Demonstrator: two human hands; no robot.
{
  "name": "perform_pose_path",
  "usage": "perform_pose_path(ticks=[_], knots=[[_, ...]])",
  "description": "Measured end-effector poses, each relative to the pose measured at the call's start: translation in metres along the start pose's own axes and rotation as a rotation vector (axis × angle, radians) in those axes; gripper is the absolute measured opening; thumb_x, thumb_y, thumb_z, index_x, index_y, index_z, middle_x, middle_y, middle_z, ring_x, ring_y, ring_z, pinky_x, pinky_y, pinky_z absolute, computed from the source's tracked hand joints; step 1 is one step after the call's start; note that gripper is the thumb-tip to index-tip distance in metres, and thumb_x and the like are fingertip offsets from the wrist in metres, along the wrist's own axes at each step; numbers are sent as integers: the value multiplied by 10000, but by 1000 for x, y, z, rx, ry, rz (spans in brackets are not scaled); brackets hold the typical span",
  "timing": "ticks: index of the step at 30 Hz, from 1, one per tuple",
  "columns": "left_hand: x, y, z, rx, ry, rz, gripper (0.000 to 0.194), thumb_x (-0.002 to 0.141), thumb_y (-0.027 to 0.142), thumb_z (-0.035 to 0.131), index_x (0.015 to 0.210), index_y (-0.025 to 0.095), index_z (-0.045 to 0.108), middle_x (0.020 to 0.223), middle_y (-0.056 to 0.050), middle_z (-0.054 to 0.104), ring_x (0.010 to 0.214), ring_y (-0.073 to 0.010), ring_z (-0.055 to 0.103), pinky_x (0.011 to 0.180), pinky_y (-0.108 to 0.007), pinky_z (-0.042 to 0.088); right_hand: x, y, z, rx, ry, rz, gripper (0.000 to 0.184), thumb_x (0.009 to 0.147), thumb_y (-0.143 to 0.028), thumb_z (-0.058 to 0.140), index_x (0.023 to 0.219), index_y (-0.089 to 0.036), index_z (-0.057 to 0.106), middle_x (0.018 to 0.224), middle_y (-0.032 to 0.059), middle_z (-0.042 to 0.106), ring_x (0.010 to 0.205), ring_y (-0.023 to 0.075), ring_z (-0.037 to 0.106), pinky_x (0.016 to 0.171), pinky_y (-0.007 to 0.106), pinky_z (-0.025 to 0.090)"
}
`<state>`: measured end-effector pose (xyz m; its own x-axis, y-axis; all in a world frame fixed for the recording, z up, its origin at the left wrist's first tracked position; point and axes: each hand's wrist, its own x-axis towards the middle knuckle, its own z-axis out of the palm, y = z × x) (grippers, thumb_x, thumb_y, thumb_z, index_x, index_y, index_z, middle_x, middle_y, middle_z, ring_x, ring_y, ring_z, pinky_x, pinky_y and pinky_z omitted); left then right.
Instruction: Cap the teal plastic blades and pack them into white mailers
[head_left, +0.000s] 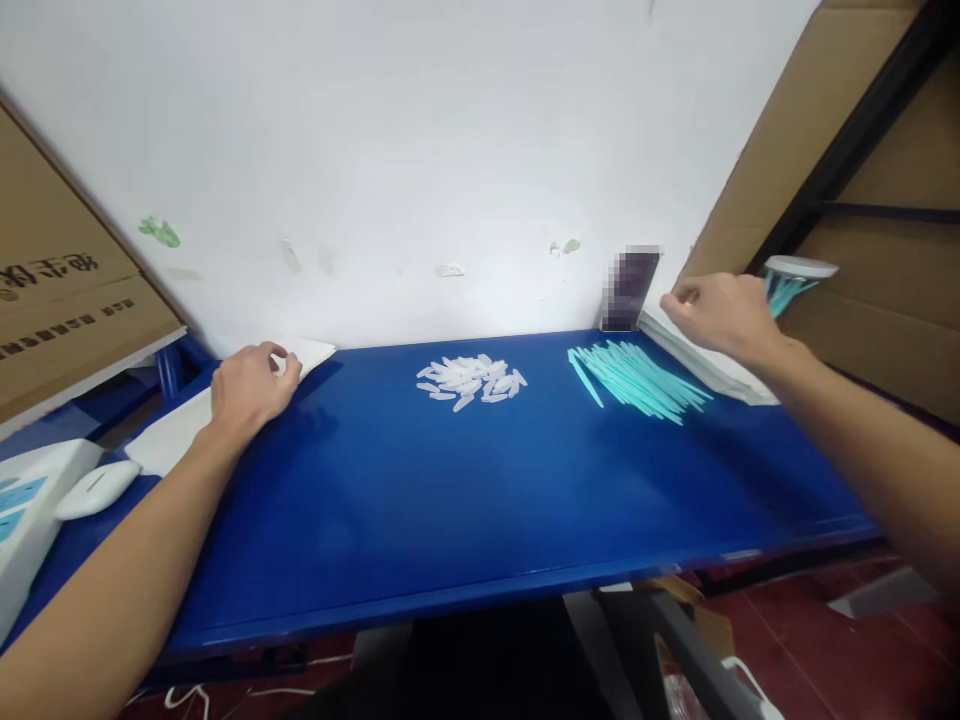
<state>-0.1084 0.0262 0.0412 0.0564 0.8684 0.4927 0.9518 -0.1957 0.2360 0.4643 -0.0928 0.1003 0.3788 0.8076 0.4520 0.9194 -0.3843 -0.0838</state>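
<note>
My left hand (255, 388) is over white paper sheets (169, 440) at the table's left side. Its fingers are curled, thumb near the index finger; whatever may be between them is hidden. Over a stack of white sheets (712, 370) at the right is my right hand (724, 308), fingers bent and drawn together, their contents not visible. Thin teal sticks (634, 378) lie in a loose bundle to the left of that stack. A heap of small whitish, translucent elongated pieces (471, 378) rests near the wall, between the hands.
The blue table (450, 500) meets a white wall (450, 150). Behind my right wrist is a clear container with a white rim (801, 267) and teal sticks. A dark pixelated panel (630, 288) leans at the back. At left are a white device (45, 500), a white rounded object (97, 490) and a cardboard box (67, 270).
</note>
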Motion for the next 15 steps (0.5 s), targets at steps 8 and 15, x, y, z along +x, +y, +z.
perform_pose_path(ticks=[8,15], knots=[[-3,-46,11,-57,-167,-99,794,717,631,765,1320,144,592,951,-113,584,1217,-528,421,996,-763,191,-18,-63,57,255,68,-110,322,923,-442,534,854,-198,733,861,111,757,795,270,647,699,359,400],[-3,-28,-10,-14,-170,-37,973,789,650,708,1566,173,366,1185,-165,551,1218,-492,443,1015,-662,292,-23,-34,53,161,-69,54,408,890,-547,576,1026,-200,743,1009,163,752,943,307,631,740,386,380]])
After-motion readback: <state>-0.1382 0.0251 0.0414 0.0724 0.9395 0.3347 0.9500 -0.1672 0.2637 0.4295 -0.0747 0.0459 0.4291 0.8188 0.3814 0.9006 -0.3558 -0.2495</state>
